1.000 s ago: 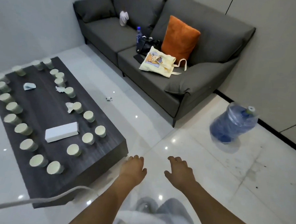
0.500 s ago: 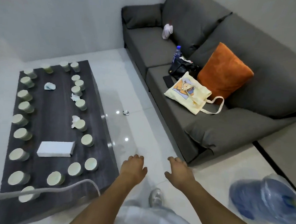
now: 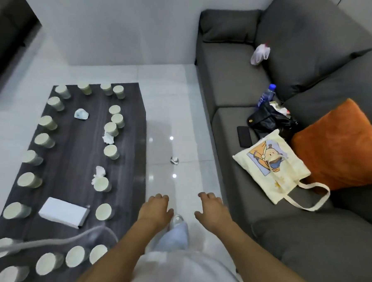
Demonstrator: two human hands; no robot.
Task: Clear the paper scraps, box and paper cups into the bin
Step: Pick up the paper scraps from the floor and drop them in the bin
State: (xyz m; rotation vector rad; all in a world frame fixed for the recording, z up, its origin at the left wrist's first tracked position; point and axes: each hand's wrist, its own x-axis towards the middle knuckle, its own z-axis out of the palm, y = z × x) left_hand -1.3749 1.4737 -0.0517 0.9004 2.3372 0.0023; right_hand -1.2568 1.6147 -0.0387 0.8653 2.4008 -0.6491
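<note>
Several pale green paper cups, such as the nearest one [image 3: 104, 211], ring the dark wooden coffee table [image 3: 72, 154] on my left. A white box [image 3: 63, 212] lies flat at the table's near end. White paper scraps lie among the cups [image 3: 98, 174], [image 3: 108, 138], a bluish scrap [image 3: 81, 114] sits farther back, and one scrap [image 3: 174, 160] is on the floor. My left hand [image 3: 155, 208] and my right hand [image 3: 212, 210] hang in front of me over the floor, fingers loose, holding nothing. No bin is in view.
A grey sofa [image 3: 237, 83] runs along the right with an orange cushion [image 3: 340, 144], a cream tote bag [image 3: 272, 164], a black bag [image 3: 270, 121], a phone [image 3: 244, 136], a water bottle [image 3: 266, 96] and a white plastic bag [image 3: 259, 54]. A pale cable [image 3: 46, 240] crosses the table's near end.
My view has swung left and moved forward between table and sofa. The blue water jug has left the view. Both hands stay empty and relaxed.
</note>
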